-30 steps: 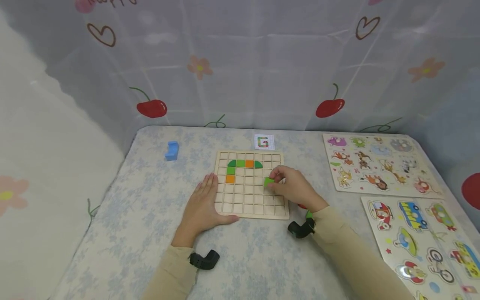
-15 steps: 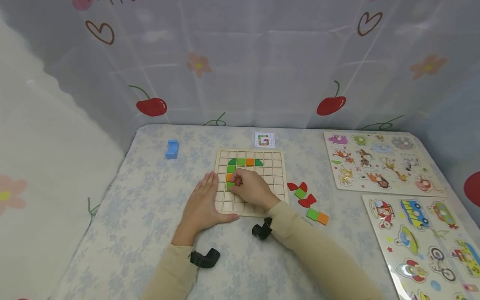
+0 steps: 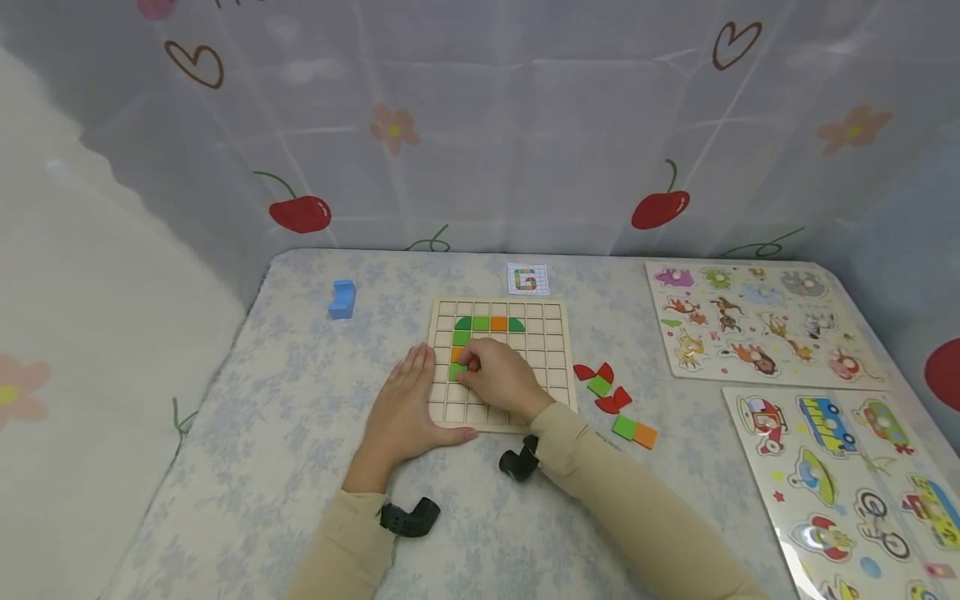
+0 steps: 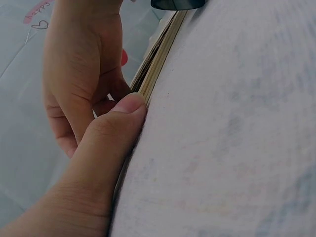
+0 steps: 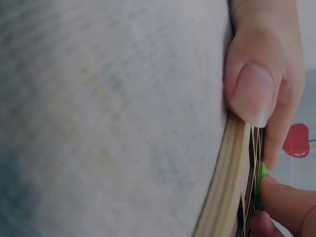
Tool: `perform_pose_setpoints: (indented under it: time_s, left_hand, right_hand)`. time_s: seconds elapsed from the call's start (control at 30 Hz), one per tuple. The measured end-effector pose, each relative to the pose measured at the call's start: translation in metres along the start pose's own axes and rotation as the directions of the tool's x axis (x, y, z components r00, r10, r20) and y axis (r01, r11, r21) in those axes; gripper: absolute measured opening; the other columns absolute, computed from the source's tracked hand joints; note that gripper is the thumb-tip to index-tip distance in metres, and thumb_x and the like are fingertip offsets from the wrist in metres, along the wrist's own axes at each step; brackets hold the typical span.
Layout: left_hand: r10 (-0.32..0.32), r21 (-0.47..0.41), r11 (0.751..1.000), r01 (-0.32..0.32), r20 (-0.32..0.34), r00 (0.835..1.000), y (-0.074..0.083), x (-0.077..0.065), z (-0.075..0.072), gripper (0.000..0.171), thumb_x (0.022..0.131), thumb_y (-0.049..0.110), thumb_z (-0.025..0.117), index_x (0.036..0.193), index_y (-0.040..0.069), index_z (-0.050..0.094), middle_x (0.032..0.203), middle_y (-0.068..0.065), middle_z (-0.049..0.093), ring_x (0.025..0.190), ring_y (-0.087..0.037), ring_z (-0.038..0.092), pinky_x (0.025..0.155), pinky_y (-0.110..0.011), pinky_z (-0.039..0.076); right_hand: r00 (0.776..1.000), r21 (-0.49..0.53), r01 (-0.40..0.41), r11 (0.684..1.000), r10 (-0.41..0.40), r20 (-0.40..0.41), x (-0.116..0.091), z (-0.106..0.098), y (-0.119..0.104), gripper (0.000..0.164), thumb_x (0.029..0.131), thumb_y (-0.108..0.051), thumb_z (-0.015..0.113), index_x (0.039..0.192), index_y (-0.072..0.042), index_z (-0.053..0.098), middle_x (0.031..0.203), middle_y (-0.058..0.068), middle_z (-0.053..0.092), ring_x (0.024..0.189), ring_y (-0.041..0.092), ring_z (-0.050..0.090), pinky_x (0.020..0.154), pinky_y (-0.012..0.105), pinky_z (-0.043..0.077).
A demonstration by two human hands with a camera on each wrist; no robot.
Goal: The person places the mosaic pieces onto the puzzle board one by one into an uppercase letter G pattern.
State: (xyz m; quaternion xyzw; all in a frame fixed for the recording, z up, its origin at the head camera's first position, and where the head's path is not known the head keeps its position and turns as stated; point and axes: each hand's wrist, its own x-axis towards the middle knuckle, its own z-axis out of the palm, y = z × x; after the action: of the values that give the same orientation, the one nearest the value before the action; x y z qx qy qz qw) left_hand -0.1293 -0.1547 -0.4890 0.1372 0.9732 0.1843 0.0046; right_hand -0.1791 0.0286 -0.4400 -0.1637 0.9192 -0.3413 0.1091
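A wooden grid board [image 3: 551, 360] lies on the table in the head view. My left hand [image 3: 405, 414] is spread at its left side, fingers straight along the edge and thumb at the near corner edge. Over the board, my right hand [image 3: 504, 379] pinches a green square tile [image 3: 455, 372] at a cell just below an orange tile [image 3: 457, 355]. That green tile [image 5: 261, 183] shows at the fingertips in the right wrist view. Above it, a green tile [image 3: 461, 337] and a row with a dark green rounded piece [image 3: 462, 323] at each end sit in the grid.
Red rounded pieces [image 3: 607, 405], a green tile [image 3: 624, 427] and an orange tile [image 3: 645, 435] lie right of the board. Behind it is a small pattern card [image 3: 528, 280]. A blue block [image 3: 342, 300] stands back left; picture puzzles [image 3: 750, 333] lie at right.
My right hand has moved left across the board with the green tile, from the right side to the cell under the orange tile. The left hand has stayed in place.
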Motion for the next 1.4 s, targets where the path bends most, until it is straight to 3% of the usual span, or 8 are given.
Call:
perform_pose_setpoints:
  time_s: [0.3,0.53,0.7,0.97,1.2,1.4]
  left_hand:
    - [-0.003,-0.012,1.0,0.003,-0.014,1.0,0.001,0.0,0.0,0.141,0.061,0.096,0.054,0.159,0.004,0.011,0.168,-0.01,0.009,0.156,-0.022,0.007,0.127,-0.043,0.014]
    - [-0.016,-0.014,1.0,0.016,-0.009,1.0,-0.001,0.0,0.002,0.142,0.06,0.098,0.05,0.159,0.005,0.01,0.168,-0.009,0.008,0.156,-0.021,0.005,0.128,-0.042,0.014]
    - [-0.024,-0.01,1.0,0.024,0.001,1.0,-0.001,0.0,0.002,0.143,0.06,0.096,0.054,0.159,0.004,0.009,0.168,-0.01,0.008,0.156,-0.023,0.006,0.127,-0.044,0.015]
    - [-0.016,0.003,1.0,0.016,0.016,1.0,-0.001,0.001,0.002,0.143,0.061,0.096,0.054,0.159,0.005,0.006,0.168,-0.01,0.006,0.157,-0.023,0.004,0.127,-0.044,0.013]
    - [-0.017,-0.006,1.0,0.017,0.019,1.0,0.001,0.001,0.001,0.142,0.061,0.096,0.054,0.159,0.005,0.006,0.168,-0.009,0.006,0.157,-0.022,0.003,0.128,-0.044,0.013]
    - [-0.021,0.002,1.0,0.021,0.021,1.0,0.0,0.001,0.001,0.142,0.061,0.097,0.051,0.159,0.006,0.006,0.168,-0.009,0.005,0.157,-0.021,0.003,0.128,-0.043,0.013]
  right_hand:
    - [0.998,-0.086,0.054,0.995,-0.052,0.023,-0.006,-0.003,0.002,0.016,0.091,-0.021,0.073,0.105,-0.013,0.076,0.092,-0.003,0.065,0.077,0.009,0.057,0.068,0.025,0.049]
    - [0.993,-0.082,0.102,0.991,-0.097,0.061,-0.024,-0.015,0.011,0.023,0.092,-0.017,0.071,0.114,-0.015,0.076,0.1,-0.004,0.068,0.083,0.009,0.059,0.076,0.027,0.052]
    - [0.999,-0.084,0.039,0.996,-0.037,0.023,-0.042,-0.036,0.029,0.024,0.091,-0.016,0.07,0.115,-0.016,0.072,0.095,-0.006,0.065,0.077,0.011,0.056,0.069,0.027,0.049]
    - [0.995,-0.151,-0.07,0.986,0.059,-0.079,-0.069,-0.077,0.072,0.029,0.092,-0.019,0.07,0.12,-0.011,0.069,0.099,0.004,0.064,0.074,0.016,0.054,0.061,0.029,0.043]
    - [0.982,-0.172,-0.169,0.971,0.151,-0.109,-0.075,-0.09,0.102,0.03,0.093,-0.025,0.071,0.118,-0.009,0.068,0.1,0.007,0.063,0.084,0.021,0.059,0.068,0.034,0.049]
    - [0.983,-0.16,-0.173,0.972,0.16,-0.087,-0.075,-0.094,0.11,0.025,0.092,-0.027,0.071,0.112,-0.012,0.071,0.102,0.006,0.063,0.088,0.021,0.06,0.076,0.038,0.052]
